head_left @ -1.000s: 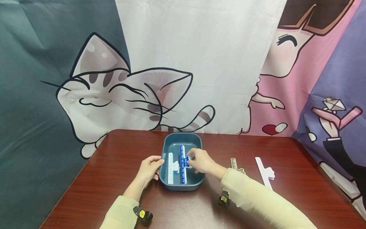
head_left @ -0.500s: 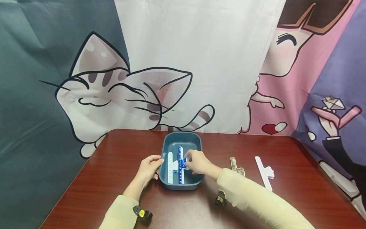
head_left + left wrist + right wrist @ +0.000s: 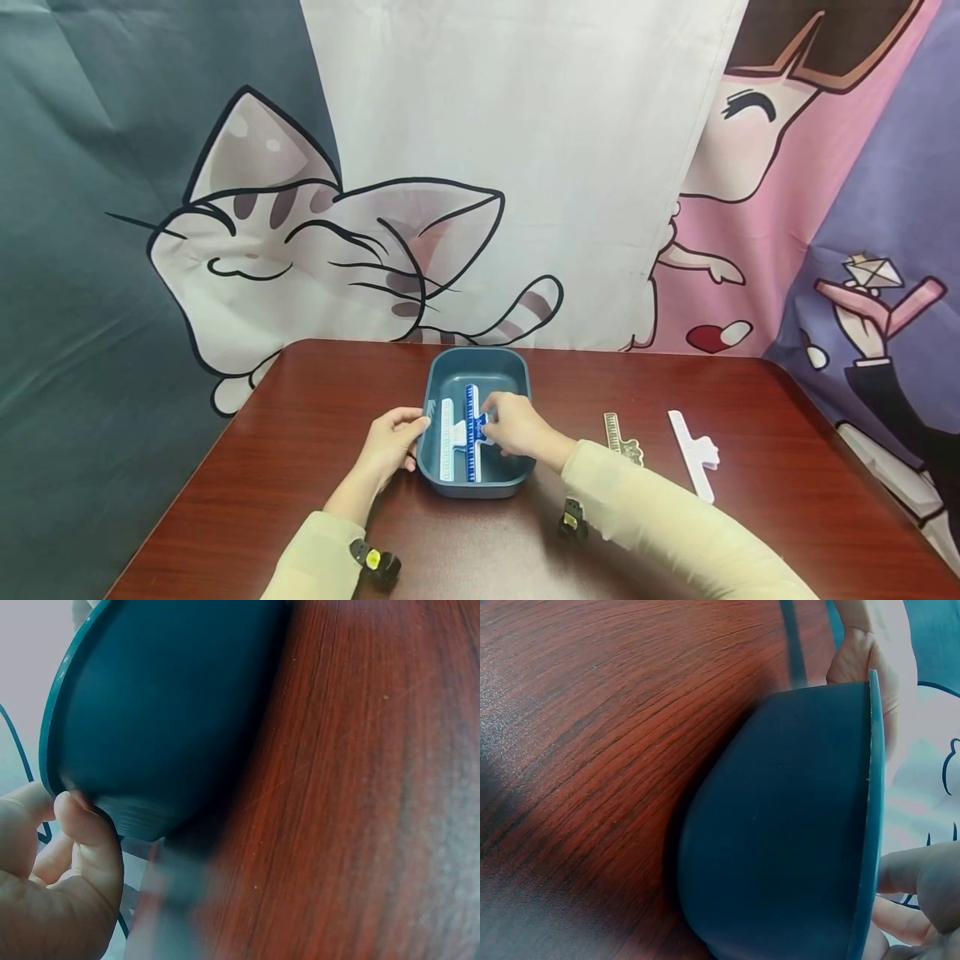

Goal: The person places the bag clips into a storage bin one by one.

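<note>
A dark teal plastic box (image 3: 480, 360) stands at the middle of the table in the head view. My left hand (image 3: 390, 446) pinches its left rim between thumb and fingers; the left wrist view has that thumb (image 3: 79, 817) against the outer wall. Inside the box, my right hand (image 3: 519, 427) pinches the handle of a blue ruler clip (image 3: 472, 433). A pale blue ruler clip (image 3: 447, 442) lies just left of it, and the two lie close together. In the right wrist view, the box wall (image 3: 780, 817) hides both clips, with my right fingers (image 3: 904, 868) reaching over the rim.
Right of the box, a gold ruler clip (image 3: 624, 442) lies on the brown table (image 3: 322, 383), partly behind my right sleeve. Farther right is a white ruler clip (image 3: 693, 454). A printed cloth (image 3: 585, 167) hangs behind the table's far edge.
My right hand has moved slightly left with the blue ruler clip, bringing it closer to the pale blue one. The left hand has stayed on the rim.
</note>
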Action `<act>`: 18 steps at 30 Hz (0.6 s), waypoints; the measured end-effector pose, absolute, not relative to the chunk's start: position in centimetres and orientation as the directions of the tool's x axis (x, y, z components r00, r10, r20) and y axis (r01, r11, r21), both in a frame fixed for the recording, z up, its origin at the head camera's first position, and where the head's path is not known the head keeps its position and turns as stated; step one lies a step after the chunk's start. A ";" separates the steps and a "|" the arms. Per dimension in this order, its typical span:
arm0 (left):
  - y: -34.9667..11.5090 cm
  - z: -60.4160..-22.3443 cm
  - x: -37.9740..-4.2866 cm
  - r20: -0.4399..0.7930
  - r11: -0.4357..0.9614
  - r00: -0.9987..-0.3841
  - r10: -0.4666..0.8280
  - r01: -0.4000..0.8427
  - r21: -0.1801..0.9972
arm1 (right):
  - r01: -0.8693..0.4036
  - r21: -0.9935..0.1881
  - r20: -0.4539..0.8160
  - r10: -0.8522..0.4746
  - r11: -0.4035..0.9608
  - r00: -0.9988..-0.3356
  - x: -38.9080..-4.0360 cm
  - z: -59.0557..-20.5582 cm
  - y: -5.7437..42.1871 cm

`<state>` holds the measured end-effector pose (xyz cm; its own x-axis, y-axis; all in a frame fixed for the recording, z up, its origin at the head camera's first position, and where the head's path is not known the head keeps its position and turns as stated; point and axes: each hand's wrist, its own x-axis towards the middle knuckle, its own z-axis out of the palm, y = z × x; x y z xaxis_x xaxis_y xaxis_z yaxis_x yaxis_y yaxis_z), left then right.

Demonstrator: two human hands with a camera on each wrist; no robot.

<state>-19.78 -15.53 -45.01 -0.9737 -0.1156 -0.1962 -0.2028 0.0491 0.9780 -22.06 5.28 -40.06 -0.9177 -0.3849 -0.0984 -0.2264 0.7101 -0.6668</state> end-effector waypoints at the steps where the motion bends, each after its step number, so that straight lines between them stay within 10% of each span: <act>1: -15.5 -45.0 -19.8 -0.197 0.048 -0.974 -0.117 -0.203 0.978 | -0.227 -0.663 -0.098 -0.383 0.714 -0.919 -22.1 -40.1 5.3; 18: -15.6 -45.2 -19.8 -0.194 0.036 -0.975 -0.113 -0.199 0.979 | -0.185 -0.634 -0.144 -0.350 0.750 -0.926 -22.0 -40.0 4.8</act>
<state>-19.80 -15.55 -45.19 -0.9745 -0.1129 -0.1939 -0.1990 0.0362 0.9793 -21.96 4.80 -39.96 -0.9257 -0.3501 -0.1435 -0.1854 0.7504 -0.6345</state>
